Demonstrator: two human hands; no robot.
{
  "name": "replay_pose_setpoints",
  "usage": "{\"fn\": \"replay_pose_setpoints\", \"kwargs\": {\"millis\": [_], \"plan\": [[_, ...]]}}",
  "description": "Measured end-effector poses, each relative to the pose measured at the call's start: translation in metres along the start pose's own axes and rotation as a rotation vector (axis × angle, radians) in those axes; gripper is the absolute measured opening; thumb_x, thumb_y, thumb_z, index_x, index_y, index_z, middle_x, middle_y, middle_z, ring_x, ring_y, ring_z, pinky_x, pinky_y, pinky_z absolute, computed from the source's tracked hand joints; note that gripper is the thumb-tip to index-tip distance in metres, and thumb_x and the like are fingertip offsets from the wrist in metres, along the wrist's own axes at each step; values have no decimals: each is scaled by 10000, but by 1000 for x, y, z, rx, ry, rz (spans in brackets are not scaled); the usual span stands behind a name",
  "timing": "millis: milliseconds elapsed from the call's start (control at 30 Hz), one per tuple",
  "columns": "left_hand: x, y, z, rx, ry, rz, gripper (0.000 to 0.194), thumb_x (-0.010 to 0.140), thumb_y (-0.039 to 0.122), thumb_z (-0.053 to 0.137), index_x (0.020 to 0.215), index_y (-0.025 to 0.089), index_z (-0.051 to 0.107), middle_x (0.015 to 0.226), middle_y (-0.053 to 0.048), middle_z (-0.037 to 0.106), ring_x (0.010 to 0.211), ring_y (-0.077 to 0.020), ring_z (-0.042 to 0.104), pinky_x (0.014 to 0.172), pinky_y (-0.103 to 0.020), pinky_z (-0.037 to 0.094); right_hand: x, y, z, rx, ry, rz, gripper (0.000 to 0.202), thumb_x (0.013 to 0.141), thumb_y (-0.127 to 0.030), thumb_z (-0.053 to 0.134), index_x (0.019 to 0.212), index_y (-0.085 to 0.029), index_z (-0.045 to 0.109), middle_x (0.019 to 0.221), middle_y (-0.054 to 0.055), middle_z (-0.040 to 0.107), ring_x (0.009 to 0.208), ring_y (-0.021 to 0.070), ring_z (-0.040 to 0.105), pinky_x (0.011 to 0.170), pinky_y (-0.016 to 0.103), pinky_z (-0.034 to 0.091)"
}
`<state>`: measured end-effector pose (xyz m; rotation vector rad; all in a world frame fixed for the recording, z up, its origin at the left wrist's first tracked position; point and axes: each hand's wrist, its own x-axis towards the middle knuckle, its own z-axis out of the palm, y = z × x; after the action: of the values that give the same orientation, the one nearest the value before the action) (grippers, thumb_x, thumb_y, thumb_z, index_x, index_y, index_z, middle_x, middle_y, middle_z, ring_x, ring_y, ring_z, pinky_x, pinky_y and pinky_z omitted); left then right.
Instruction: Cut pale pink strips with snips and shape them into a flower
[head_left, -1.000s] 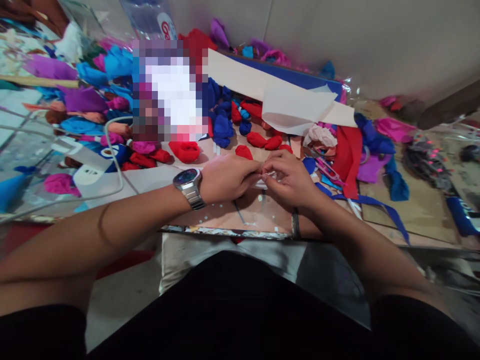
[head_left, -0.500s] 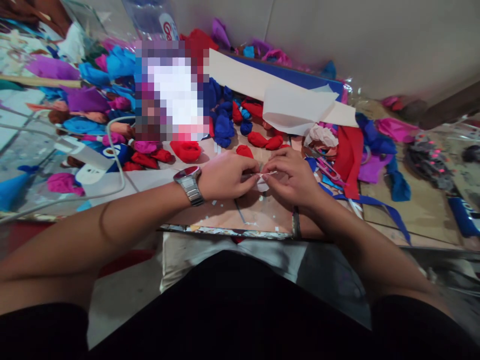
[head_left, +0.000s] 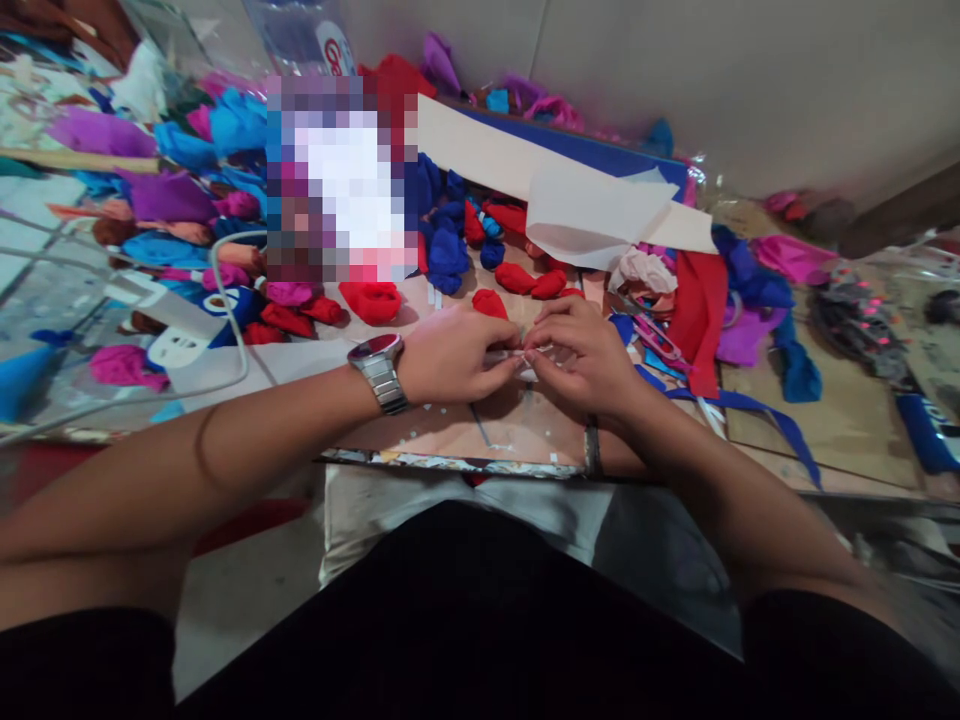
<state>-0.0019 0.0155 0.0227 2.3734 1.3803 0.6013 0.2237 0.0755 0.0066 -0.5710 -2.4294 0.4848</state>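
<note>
My left hand [head_left: 454, 355], with a metal watch on its wrist, and my right hand [head_left: 581, 355] meet fingertip to fingertip over a pinkish board [head_left: 442, 425]. Between the fingertips both hands pinch a small white strip [head_left: 525, 357], thin like paper or tape. Most of the strip is hidden by my fingers. Small red crumpled pieces [head_left: 517, 280] lie just beyond my hands.
Heaps of crumpled red, blue, purple and pink pieces [head_left: 225, 190] crowd the left and back. A white paper sheet [head_left: 585, 215] and red cloth [head_left: 697, 300] lie at the back right, with blue ribbon [head_left: 750, 405] beside them. A white cable [head_left: 225, 330] loops at left.
My hands have stayed together at the same spot. The fingers have shifted slightly on the white strip, which shows less than half a second ago.
</note>
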Motion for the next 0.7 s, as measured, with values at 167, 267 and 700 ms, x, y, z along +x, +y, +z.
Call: {"fn": "replay_pose_setpoints", "kwargs": {"millis": [167,267,700], "plan": [[2,-1,-4,-12,10,-23,345,953,458,557,906,175,748,742,-38,712,661,-178,620,637,-311,379,0,-1,-2,7,-7,23,65,953,-308,704,943,-251,733,935,50,793,1016,285,651,923,473,483],[2,-2,-4,0,22,-6,338,950,448,553,912,175,749,767,-43,726,687,-185,639,657,-314,392,1,-1,-3,-9,2,22,76,956,-320,706,945,-252,738,929,50,794,1011,284,652,932,479,475],[2,-3,-3,-19,-58,-48,287,917,456,620,913,193,736,759,-30,716,675,-176,626,626,-302,354,-1,-2,-1,-21,-45,33,78,938,-308,678,901,-251,716,908,55,777,1071,301,627,959,486,456]]}}
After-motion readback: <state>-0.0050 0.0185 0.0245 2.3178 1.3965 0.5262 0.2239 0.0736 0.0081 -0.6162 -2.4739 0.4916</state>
